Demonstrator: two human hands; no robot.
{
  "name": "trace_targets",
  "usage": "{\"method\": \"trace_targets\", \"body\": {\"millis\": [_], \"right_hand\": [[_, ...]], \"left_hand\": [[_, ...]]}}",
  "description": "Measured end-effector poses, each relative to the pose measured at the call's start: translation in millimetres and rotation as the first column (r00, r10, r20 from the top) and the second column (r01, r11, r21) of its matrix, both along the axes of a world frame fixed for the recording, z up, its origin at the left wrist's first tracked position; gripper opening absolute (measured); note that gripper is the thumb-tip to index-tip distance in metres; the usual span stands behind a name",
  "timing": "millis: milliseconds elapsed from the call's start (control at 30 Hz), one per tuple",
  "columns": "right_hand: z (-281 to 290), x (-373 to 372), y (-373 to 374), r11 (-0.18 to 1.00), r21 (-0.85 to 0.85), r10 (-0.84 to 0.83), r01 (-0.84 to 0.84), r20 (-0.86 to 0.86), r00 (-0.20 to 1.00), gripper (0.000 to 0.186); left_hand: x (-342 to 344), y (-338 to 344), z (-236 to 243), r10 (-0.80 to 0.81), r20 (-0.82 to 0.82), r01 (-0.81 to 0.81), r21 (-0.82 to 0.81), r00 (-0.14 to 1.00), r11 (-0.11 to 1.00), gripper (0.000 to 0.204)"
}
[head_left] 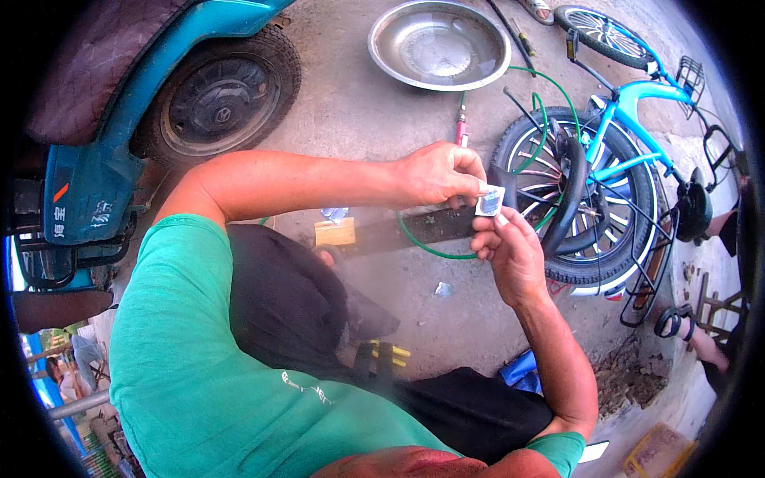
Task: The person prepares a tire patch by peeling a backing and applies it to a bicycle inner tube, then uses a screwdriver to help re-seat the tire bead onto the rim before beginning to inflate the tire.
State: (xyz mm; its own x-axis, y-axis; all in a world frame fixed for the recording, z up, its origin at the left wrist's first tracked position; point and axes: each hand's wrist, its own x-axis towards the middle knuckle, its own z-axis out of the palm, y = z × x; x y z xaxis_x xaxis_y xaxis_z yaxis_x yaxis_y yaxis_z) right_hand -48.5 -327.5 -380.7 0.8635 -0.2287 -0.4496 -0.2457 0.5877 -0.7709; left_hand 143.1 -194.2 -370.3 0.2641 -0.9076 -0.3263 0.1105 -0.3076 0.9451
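Between my two hands is a small square patch (489, 201), white-edged with a blue and silver middle. My left hand (446, 173) pinches its upper left side with thumb and finger. From below, my right hand (511, 251) grips its lower edge, the other fingers curled. Just beyond lies a bicycle wheel (637, 203) with a black tyre and pale spokes. A black inner tube (570, 199) hangs loose out of that wheel, beside my right hand. On the ground under my hands is a scrap of silvery foil (443, 290).
A wide metal basin (382, 49) stands ahead. A green hose (430, 252) loops around the blue bicycle (629, 111), which lies on its side. A teal vehicle (88, 183) stands left. Yellow-handled pliers (390, 352) and a tan piece (335, 233) lie near my legs. Another person's sandalled foot (677, 323) is right.
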Motion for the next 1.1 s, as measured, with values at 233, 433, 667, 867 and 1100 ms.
{"method": "trace_targets", "body": {"millis": [233, 433, 667, 867, 1100], "right_hand": [[-13, 1, -6, 0.987, -0.162, -0.003, -0.003, -0.038, 0.999, 0.020], [-9, 1, -10, 0.973, -0.213, 0.086, -0.093, -0.042, 0.995, 0.019], [-4, 2, -8, 0.982, -0.184, 0.035, -0.035, -0.006, 0.999, 0.014], [-3, 4, -4, 0.975, -0.220, 0.041, -0.044, -0.016, 0.999, 0.012], [-3, 1, -4, 0.976, -0.216, -0.002, -0.002, -0.016, 1.000, 0.008]], "left_hand": [[5, 4, 9, -0.061, -0.014, 0.061, 0.019, 0.998, 0.998, 0.023], [10, 2, 14, -0.175, -0.073, 0.178, 0.050, 0.982, 0.983, 0.026], [9, 4, 11, -0.029, -0.164, 0.039, 0.058, 0.986, 0.998, 0.026], [4, 8, 12, -0.036, -0.080, 0.037, 0.015, 0.996, 0.999, 0.026], [-4, 5, 15, -0.032, -0.022, 0.032, -0.013, 0.999, 0.999, 0.025]]}}
